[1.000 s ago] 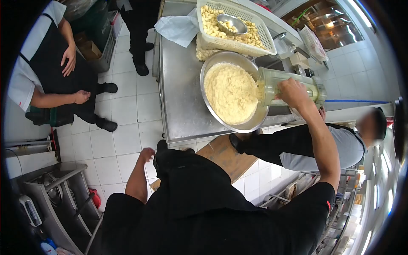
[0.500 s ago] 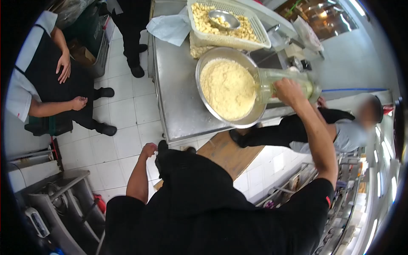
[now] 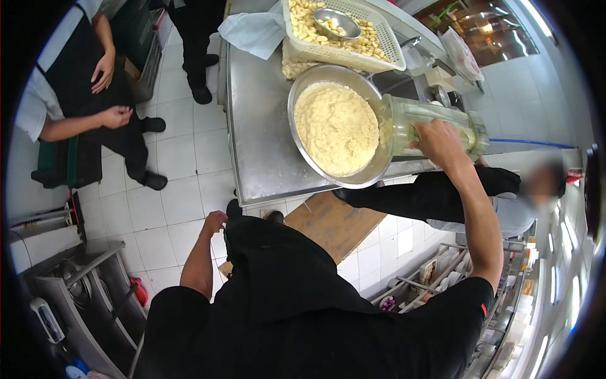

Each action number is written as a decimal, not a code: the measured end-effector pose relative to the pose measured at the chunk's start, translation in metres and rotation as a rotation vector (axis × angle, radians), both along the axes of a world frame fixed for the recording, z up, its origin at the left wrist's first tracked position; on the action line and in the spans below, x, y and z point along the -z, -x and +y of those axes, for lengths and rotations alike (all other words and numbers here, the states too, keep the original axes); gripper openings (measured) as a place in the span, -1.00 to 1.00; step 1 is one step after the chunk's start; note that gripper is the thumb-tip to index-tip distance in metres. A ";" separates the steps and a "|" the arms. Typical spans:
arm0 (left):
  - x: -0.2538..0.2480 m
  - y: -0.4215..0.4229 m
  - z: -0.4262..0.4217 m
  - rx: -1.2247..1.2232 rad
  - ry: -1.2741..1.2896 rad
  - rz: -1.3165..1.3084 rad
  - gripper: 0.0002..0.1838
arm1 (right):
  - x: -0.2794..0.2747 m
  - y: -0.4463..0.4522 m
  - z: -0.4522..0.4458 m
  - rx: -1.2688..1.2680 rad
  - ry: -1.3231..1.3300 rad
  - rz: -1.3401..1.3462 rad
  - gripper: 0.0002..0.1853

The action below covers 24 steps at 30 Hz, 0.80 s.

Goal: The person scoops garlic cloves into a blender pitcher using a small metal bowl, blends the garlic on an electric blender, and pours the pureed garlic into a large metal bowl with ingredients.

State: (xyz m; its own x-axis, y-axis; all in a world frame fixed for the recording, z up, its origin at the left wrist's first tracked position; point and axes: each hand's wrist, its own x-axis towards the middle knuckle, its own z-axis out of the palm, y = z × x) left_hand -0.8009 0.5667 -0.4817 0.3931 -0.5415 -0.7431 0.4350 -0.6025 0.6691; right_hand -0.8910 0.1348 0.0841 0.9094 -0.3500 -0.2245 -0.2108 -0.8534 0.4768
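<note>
My right hand (image 3: 437, 142) is closed around the handle of a clear blender jug (image 3: 404, 129). The jug is tipped on its side, its mouth at the right rim of a large steel bowl (image 3: 386, 165). Pale yellow, coarse mash (image 3: 334, 129) fills much of the bowl; a greenish-yellow film coats the inside of the jug. Low by my body, clear of the table, my left hand (image 3: 216, 222) hangs with curled fingers and nothing visible in them.
Behind the bowl, a cream plastic basket (image 3: 394, 60) holds peeled garlic cloves and a small steel bowl (image 3: 341, 24). A plastic bag (image 3: 254, 33) lies on the steel table (image 3: 262, 158). Co-workers stand at left and right. A brown board (image 3: 334, 227) lies on the tiled floor.
My right hand and the jug have shifted slightly right in view. My left hand stays low at my side. The co-worker at left has moved their hands a little.
</note>
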 end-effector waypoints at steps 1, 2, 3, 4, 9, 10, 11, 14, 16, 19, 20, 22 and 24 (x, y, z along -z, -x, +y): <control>0.041 0.002 0.010 -0.005 0.125 -0.028 -0.80 | -0.006 -0.001 0.005 -0.020 0.004 0.020 -0.75; 0.056 -0.002 0.017 -0.012 0.116 -0.020 -0.80 | -0.009 -0.002 0.010 -0.038 0.005 0.043 -0.77; 0.066 -0.009 0.018 0.350 0.186 -0.390 -0.79 | -0.010 -0.005 0.011 -0.047 -0.007 0.053 -0.77; 0.070 -0.012 0.019 0.711 0.257 -0.766 -0.79 | -0.013 -0.002 0.020 0.008 0.029 0.051 -0.79; 0.055 -0.016 0.003 0.602 0.195 -0.637 -0.80 | 0.034 0.015 -0.012 -0.169 0.111 -0.067 -0.79; 0.106 -0.030 0.005 0.968 0.526 -1.210 -0.81 | 0.031 0.006 -0.015 -0.112 0.124 -0.024 -0.78; 0.084 -0.032 -0.011 0.623 0.303 -0.791 -0.75 | 0.019 -0.010 -0.011 -0.070 0.138 0.033 -0.78; 0.032 -0.017 -0.021 -0.045 -0.105 0.001 -0.65 | 0.027 -0.020 0.002 -0.029 0.099 0.072 -0.76; 0.088 -0.013 0.005 0.686 0.195 -0.798 -0.69 | 0.043 -0.015 -0.033 -0.087 0.115 0.062 -0.80; 0.062 -0.009 -0.002 0.893 0.055 -0.899 -0.54 | 0.033 -0.015 -0.014 -0.072 0.115 0.037 -0.86; 0.060 -0.005 0.005 0.784 0.023 -0.907 -0.54 | 0.033 -0.015 -0.019 -0.040 0.086 -0.043 -0.87; 0.058 -0.006 0.004 1.049 -0.133 -0.698 -0.55 | 0.024 -0.018 -0.016 0.034 0.068 -0.007 -0.88; 0.081 -0.006 0.016 1.009 0.090 -0.918 -0.54 | 0.028 -0.012 -0.012 -0.050 0.133 0.063 -0.90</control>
State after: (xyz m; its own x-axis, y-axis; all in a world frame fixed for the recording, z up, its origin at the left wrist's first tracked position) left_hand -0.7944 0.5824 -0.5627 0.1301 -0.9162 -0.3790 -0.7812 -0.3301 0.5299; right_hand -0.8794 0.1225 0.0564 0.9121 -0.3349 -0.2364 -0.1354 -0.7903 0.5975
